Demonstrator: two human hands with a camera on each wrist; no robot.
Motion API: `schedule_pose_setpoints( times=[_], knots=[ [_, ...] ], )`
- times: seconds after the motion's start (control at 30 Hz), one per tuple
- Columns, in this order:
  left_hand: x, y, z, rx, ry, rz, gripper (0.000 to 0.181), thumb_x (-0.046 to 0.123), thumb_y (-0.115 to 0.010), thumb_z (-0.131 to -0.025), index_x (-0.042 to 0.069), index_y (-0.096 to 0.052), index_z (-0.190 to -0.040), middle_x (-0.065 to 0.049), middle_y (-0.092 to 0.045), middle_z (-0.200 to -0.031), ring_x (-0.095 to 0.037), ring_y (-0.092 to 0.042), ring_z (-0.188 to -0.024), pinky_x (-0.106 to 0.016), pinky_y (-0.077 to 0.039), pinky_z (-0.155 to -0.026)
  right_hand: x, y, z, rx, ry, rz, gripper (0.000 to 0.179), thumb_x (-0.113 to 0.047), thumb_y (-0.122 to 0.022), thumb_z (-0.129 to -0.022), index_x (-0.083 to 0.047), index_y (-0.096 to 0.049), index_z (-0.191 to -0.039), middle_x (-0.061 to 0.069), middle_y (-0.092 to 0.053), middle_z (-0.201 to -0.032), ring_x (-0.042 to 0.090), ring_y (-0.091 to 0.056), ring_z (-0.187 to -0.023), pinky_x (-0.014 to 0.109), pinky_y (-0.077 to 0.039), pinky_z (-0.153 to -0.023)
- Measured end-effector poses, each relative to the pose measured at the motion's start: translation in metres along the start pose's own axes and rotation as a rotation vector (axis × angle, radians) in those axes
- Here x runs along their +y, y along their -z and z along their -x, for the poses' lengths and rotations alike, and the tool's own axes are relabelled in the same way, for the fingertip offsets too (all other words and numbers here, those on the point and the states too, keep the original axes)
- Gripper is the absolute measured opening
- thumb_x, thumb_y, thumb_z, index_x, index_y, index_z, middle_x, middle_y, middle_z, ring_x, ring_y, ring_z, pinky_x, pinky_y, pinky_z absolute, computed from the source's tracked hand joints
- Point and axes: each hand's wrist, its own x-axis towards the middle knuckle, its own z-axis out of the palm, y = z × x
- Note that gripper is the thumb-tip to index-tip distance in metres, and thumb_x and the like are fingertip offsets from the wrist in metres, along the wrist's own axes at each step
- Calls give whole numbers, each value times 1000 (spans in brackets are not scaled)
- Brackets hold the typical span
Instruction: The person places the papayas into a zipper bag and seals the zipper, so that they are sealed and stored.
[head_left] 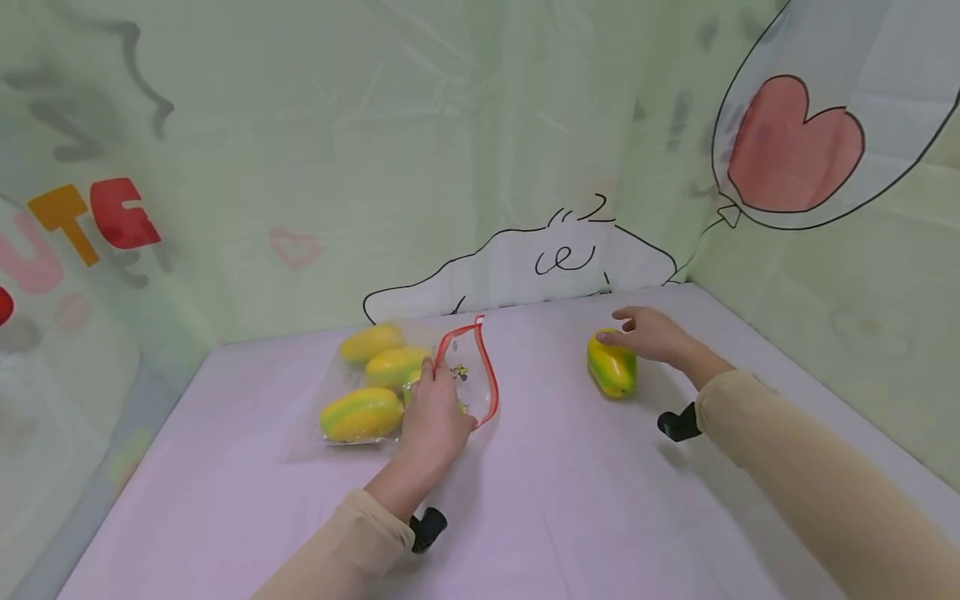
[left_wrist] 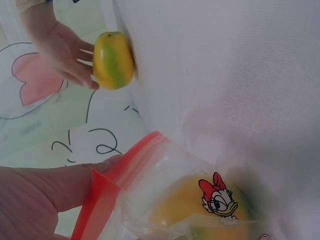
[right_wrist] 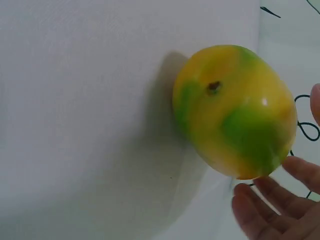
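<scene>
A clear plastic zip bag [left_wrist: 135, 205] with a red-edged mouth and a cartoon duck print lies on the left half of the table. Inside it are several yellow-green papayas [head_left: 362, 415]. My left hand [head_left: 438, 417] pinches the bag by its red edge, and covers part of the contents. On the right, a single papaya [head_left: 613, 367] lies on the table outside the bag. My right hand [head_left: 651, 335] is at its far end, thumb and fingers spread apart around it. In the right wrist view the fingertips [right_wrist: 245, 200] are close by the papaya [right_wrist: 235, 110]; contact cannot be told.
A pale lilac cloth [head_left: 547, 500] covers the table. Behind it hangs a light green backdrop [head_left: 375, 150] with drawings, and another panel with a balloon and red heart [head_left: 795, 150] stands at the right. Black wrist cameras [head_left: 429, 530] sit under both wrists.
</scene>
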Motion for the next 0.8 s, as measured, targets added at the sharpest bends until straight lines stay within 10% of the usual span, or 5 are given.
schedule_pose_setpoints(
  times=[0.8],
  knots=[
    [-1, -1, 1, 14, -10, 5, 90, 5, -88, -77, -7, -40, -152, -25, -36, -161, -39, -50, -139, -49, -50, -106, 14, -5, 6, -54, 6, -116, 81, -43, -63, -100, 8, -31, -155, 37, -38, -151, 45, -53, -128, 51, -53, -103]
  ],
)
